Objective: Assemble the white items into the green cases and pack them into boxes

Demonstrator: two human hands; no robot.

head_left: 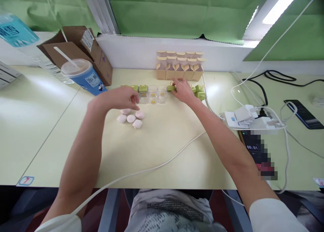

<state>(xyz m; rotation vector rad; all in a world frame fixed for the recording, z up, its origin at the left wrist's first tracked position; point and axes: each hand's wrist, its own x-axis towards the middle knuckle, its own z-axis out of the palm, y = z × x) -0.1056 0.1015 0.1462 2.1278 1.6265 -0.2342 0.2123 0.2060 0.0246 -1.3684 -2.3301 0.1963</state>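
Note:
My left hand [123, 98] hovers over the left side of the table, fingers bent, thumb and forefinger apart, with nothing visible between them. Just below it lie several pale pink, puffy pieces [131, 118]. To its right stand small clear plastic boxes [153, 94] in rows, some with yellow marks inside. Small green square pieces [143, 88] line up at their upper left. My right hand [183, 91] has its fingertips on a small green piece [170, 88] beside the clear boxes. More green pieces [200, 95] are bunched to its right, partly behind the hand.
Open kraft paper boxes [179, 71] stand in rows against the wall. At left are a blue drink cup [87, 78] with a straw and a cardboard carton [102, 61]. A white cable [162, 163] crosses the front; a power strip [253, 120] and phones [305, 113] lie right.

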